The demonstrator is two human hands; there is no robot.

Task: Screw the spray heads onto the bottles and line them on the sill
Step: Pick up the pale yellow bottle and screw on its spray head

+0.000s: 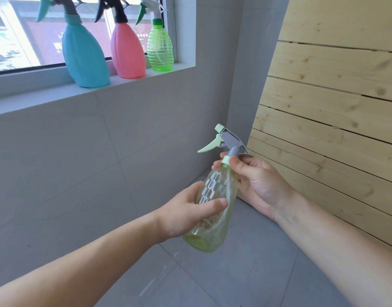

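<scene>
Nearest the camera, the left hand (190, 212) wraps the lower body of a pale yellow-green bottle (212, 209), thumb across the front and fingers behind, which looks like a bracing grip so the body cannot turn. The right hand (254, 180) pinches the light green collar (226, 161) at the neck, thumb in front and fingertips showing on the far side; that hold suits twisting the collar tight against the steadied body (whether the thread is fully seated cannot be told from here). Above the collar sits the grey spray head (231, 140) with its mint trigger (209, 145).

The bottle is held in mid-air, over the grey tiled floor near the corner where the tiled wall meets the wooden slat panel (334, 107), well below the sill. Its long axis is tilted: base down and toward the person, neck up and leaning away to the right. The nozzle and trigger point left, toward the tiled wall.

Farther off, on the sill (133, 85), three finished bottles stand upright in a row running toward its right end: a blue bottle (85, 56), then a pink bottle (127, 54), then a clear green ribbed bottle (160, 49) in the right corner against the window frame. All three triggers face left. The green one leaves little room on its right, so the fourth bottle would probably go left of the blue one.
</scene>
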